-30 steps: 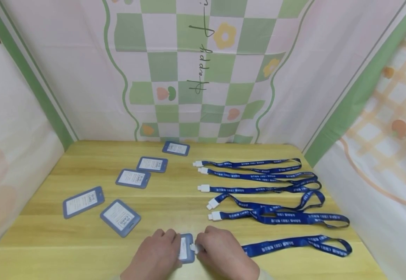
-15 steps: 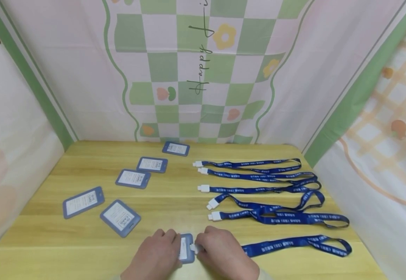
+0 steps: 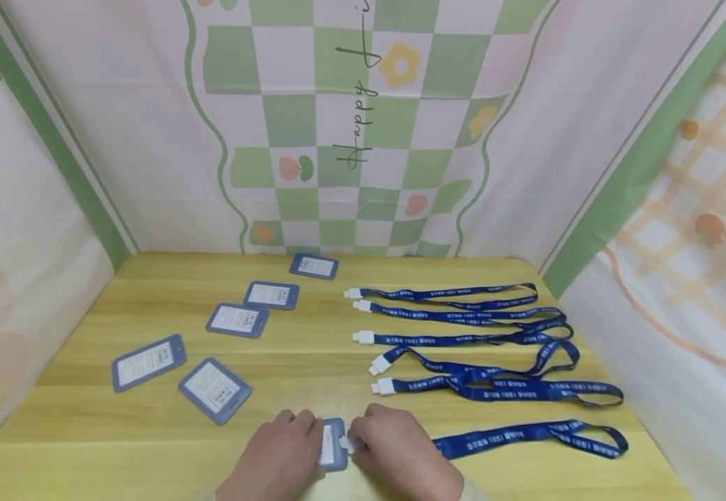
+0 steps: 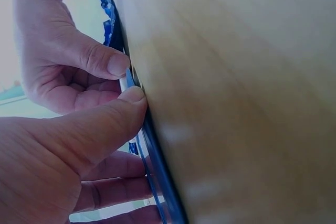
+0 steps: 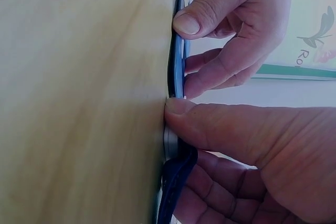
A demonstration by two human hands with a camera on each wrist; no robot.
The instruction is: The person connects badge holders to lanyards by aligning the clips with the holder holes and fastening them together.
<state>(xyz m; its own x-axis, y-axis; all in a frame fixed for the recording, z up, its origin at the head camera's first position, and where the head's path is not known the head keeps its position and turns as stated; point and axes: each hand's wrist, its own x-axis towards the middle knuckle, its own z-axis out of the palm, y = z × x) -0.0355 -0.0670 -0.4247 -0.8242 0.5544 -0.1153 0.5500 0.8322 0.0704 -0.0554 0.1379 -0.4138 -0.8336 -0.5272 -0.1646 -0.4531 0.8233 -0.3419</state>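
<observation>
At the table's near side, my left hand grips a blue-framed ID badge holder, thumb on its near edge and fingers along the far one. My right hand pinches the white plastic clip of a dark blue lanyard at the holder's slotted end. In the right wrist view the lanyard strap runs down from the clip under my right hand. The left wrist view has both thumbs close together at the holder's edge. How far the clip sits in the slot is hidden by the fingers.
Several more badge holders lie scattered on the left half of the wooden table. Several blue lanyards with white clips lie in rows on the right. A patterned curtain hangs behind the table's far edge.
</observation>
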